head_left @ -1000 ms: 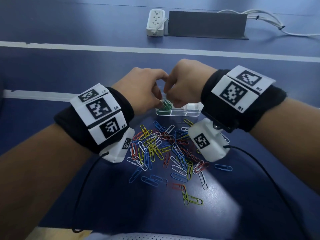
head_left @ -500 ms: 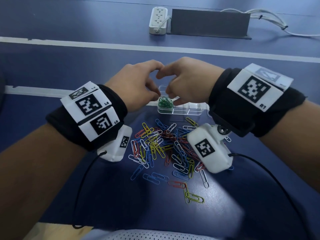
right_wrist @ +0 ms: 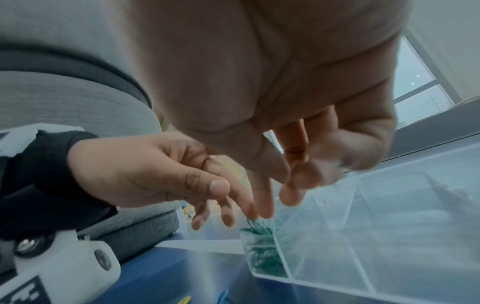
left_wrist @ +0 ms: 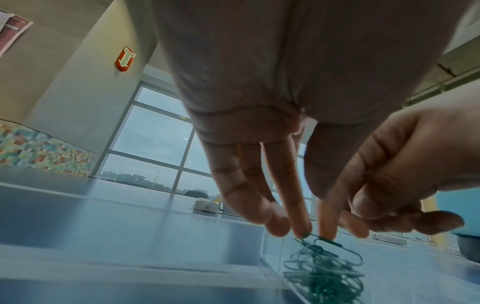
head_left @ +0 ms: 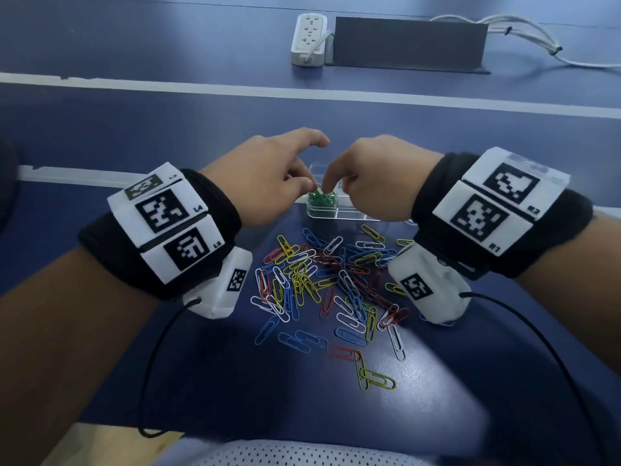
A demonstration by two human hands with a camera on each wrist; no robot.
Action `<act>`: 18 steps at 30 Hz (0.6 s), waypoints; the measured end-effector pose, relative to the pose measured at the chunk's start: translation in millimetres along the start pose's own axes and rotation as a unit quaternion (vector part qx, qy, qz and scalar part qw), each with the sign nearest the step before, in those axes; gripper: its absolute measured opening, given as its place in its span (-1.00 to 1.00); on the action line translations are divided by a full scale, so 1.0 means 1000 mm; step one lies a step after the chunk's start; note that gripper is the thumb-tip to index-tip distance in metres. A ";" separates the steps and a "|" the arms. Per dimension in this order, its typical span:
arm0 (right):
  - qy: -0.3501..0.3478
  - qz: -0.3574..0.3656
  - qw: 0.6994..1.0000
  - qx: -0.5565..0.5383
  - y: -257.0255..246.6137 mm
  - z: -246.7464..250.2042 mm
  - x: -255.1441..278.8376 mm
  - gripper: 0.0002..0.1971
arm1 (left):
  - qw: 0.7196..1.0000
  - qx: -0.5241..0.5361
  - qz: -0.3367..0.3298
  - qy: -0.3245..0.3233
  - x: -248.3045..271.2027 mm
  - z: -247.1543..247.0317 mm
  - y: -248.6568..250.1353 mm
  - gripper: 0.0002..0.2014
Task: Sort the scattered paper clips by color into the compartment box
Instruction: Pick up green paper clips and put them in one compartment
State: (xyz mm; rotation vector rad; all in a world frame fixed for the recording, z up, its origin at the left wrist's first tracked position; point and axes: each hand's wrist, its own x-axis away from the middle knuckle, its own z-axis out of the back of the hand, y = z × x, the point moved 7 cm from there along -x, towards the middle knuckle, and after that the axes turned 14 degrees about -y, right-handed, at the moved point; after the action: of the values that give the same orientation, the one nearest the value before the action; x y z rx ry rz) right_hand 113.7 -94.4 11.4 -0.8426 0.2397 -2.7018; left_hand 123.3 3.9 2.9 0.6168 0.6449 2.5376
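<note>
A clear compartment box stands beyond a pile of mixed coloured paper clips. Its near-left compartment holds a heap of green clips. My left hand hovers at the box's left with straight fingers. In the left wrist view its fingertips touch the topmost of the green clips. My right hand is over the box, index finger pointing down at the heap. In the right wrist view its fingers reach down to the green clips and hold nothing.
The other compartments of the box look empty. A white power strip and a dark panel with cables lie far back. A few clips lie apart, nearer to me. White lines cross the blue table.
A second ago both hands were bunched together over the box with green clips between them. The green clips now lie in the compartment, and both hands have uncurled their fingers.
</note>
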 end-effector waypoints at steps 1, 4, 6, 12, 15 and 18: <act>0.007 0.005 1.000 -0.001 -0.001 0.003 0.001 -0.57 | 1.000 0.000 0.000 0.000 0.001 0.000 -0.001 -0.54; 0.006 0.017 1.000 0.016 -0.002 0.002 0.001 -0.56 | 1.000 -0.002 0.002 -0.012 0.004 -0.001 -0.002 -0.55; -0.009 0.019 0.999 0.030 -0.004 -0.004 0.000 -0.55 | 1.000 -0.013 0.003 -0.027 0.005 -0.004 -0.002 -0.55; 0.026 0.046 0.999 0.009 -0.006 -0.002 0.005 -0.59 | 1.000 0.012 -0.006 -0.018 0.015 -0.003 -0.005 -0.65; 0.041 0.060 0.997 -0.001 -0.008 -0.003 0.008 -0.65 | 1.000 -0.009 0.006 -0.022 0.021 -0.003 -0.010 -0.87; 0.041 0.059 0.997 0.011 -0.011 -0.010 0.001 -0.79 | 0.995 -0.070 0.034 -0.063 0.022 -0.009 -0.013 -0.94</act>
State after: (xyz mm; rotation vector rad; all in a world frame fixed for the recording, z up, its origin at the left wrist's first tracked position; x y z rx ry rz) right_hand 104.3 -83.7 6.7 -0.6896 0.2688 -2.6266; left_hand 104.9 22.3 -4.4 0.7534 0.4034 2.5543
